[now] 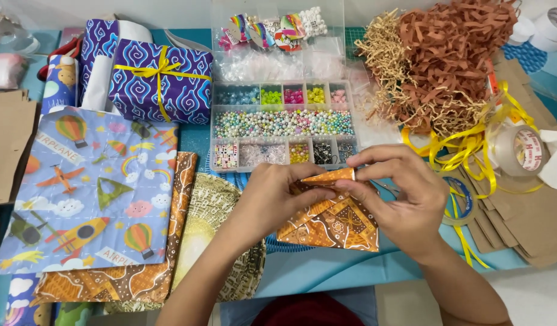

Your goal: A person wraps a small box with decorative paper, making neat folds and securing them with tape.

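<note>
**Fingers pinch the folded flap of an orange patterned paper packet**

Fingers (357,175) of both hands press together on the top edge of the orange patterned packet (329,220), pinching a narrow folded flap between thumb and fingertips. Left hand (278,196) grips the flap's near end, right hand (405,199) closes over its far end, and the packet sits low over the blue table (326,268), just in front of the clear bead organiser (282,124).

It looks light and thin: gift paper, likely crisp enough to hold a crease yet easy to tear or crumple. Best hold, I'd judge, is right at the fold line, close to the corners.

Look at that print: warm orange and brown, batik-style motifs, pale outlines, sharp folded edges, roughly rectangular.
</note>
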